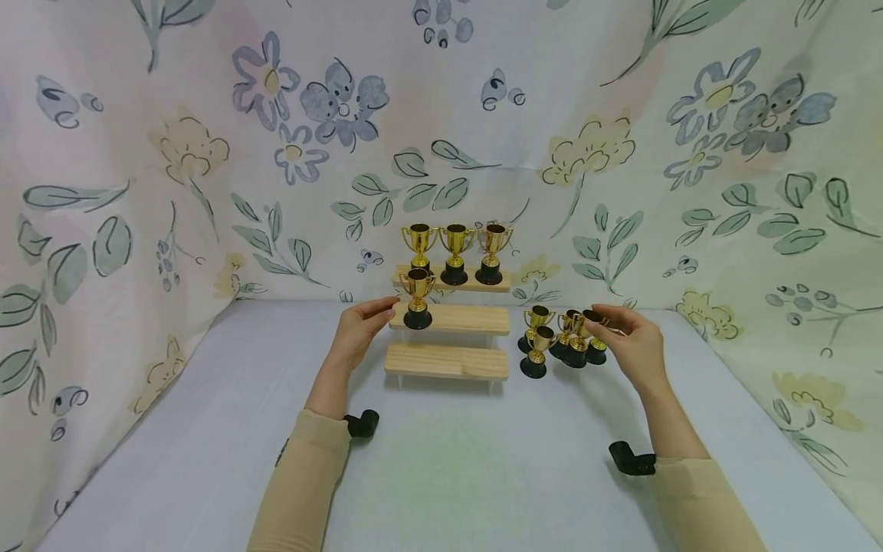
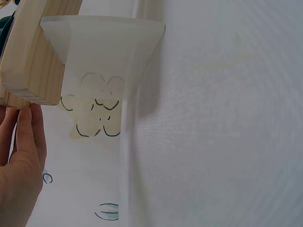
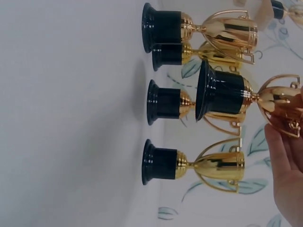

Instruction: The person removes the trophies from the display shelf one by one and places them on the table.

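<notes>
My right hand (image 1: 633, 345) pinches the cup of a copper-gold trophy (image 3: 225, 92) with a black base, held just off the table. Around it stand several more trophies, among them a yellow-gold one (image 3: 163, 163) and a copper-gold one (image 1: 534, 365) at the front left. At the left end of the middle wooden shelf (image 1: 469, 318), the fingertips of my left hand (image 1: 355, 333) touch the wood; the left wrist view shows these fingers nearly straight. One copper-gold trophy (image 1: 417, 316) stands on that shelf's left part.
Three trophies stand in a row on the top shelf (image 1: 497, 287): two yellow-gold, one copper-gold at the right. A bottom shelf (image 1: 444, 360) sits in front on clear supports. White cloth (image 1: 455, 475) covers the table; a flowered curtain (image 1: 441, 100) hangs behind.
</notes>
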The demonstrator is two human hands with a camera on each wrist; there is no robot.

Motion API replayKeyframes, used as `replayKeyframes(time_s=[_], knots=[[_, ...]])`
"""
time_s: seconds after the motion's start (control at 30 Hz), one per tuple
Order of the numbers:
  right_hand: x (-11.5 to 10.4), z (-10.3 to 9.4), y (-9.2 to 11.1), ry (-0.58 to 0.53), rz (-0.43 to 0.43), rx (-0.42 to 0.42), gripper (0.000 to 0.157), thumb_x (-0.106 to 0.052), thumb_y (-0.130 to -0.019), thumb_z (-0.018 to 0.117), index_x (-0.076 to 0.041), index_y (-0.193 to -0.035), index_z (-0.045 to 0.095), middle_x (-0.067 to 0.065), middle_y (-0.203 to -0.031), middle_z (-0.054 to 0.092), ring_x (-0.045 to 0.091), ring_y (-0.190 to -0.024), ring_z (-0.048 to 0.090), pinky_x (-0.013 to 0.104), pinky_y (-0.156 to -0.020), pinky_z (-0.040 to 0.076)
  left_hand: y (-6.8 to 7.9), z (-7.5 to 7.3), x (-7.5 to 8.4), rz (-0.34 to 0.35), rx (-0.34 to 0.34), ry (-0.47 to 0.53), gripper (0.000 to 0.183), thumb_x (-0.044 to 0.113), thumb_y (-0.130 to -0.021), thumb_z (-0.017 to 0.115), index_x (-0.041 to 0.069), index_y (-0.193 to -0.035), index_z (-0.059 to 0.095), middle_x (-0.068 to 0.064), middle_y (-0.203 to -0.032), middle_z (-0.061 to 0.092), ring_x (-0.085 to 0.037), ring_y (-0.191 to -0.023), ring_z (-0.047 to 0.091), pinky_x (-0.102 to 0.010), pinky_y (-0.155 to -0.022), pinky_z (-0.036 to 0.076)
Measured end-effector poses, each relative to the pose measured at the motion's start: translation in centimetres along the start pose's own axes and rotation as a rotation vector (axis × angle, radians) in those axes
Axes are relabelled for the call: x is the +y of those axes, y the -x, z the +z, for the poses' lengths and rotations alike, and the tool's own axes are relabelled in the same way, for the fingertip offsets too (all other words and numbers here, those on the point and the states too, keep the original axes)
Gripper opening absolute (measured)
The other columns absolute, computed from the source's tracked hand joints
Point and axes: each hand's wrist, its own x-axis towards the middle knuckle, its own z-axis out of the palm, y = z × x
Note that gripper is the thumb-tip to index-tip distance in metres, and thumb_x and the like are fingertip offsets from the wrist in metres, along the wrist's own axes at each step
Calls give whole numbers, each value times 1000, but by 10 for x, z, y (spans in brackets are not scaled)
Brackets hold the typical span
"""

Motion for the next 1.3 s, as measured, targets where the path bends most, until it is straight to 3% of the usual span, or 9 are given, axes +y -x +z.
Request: replayKeyframes(time_s=[0.4,0.67,0.8,0.9,1.1,1.3], knots=[[11,5,4,43,29,-52,48,-41,-89,73,-10,-125,68,-26,-101,59,-13,-88,54,4,-72,49,2,1,2,3,4,-16,42,7,-100,55,-1,-141,51,-15,-150,48,-23,-139,46,-32,-121,38],[13,7,7,74,54,-97,51,-42,-89,72,-10,-128,66,9,-130,62,-13,-94,50,5,-74,47,4,1,3,2,-3,-6,42,7,-100,55,-1,-142,51,-16,-151,47,-23,-139,45,-32,-121,38],[13,7,8,90,66,-115,51,-42,-89,72,-11,-130,65,13,-136,61,-13,-95,49,6,-75,47,4,1,3,1,-7,-1,43,6,-100,55,-2,-142,50,-16,-152,46,-24,-140,44,-32,-122,37],[14,8,9,104,63,-119,51,-43,-89,72,-12,-130,65,13,-134,63,-4,-100,54,12,-81,48,4,1,3,-2,-2,-5,42,6,-100,55,-1,-142,51,-16,-151,47,-24,-139,46,-32,-121,38],[16,11,9,111,51,-121,50,-41,-90,71,-10,-130,65,15,-133,65,26,-113,59,34,-90,50,3,2,3,-10,6,-12,42,6,-100,55,-1,-141,52,-15,-150,49,-22,-137,48,-30,-119,40],[17,12,10,114,63,-116,50,-41,-90,72,-11,-128,65,14,-131,66,16,-108,58,34,-89,49,4,2,4,-11,6,-17,42,7,-100,55,0,-141,52,-15,-150,48,-20,-135,49,-30,-120,39]])
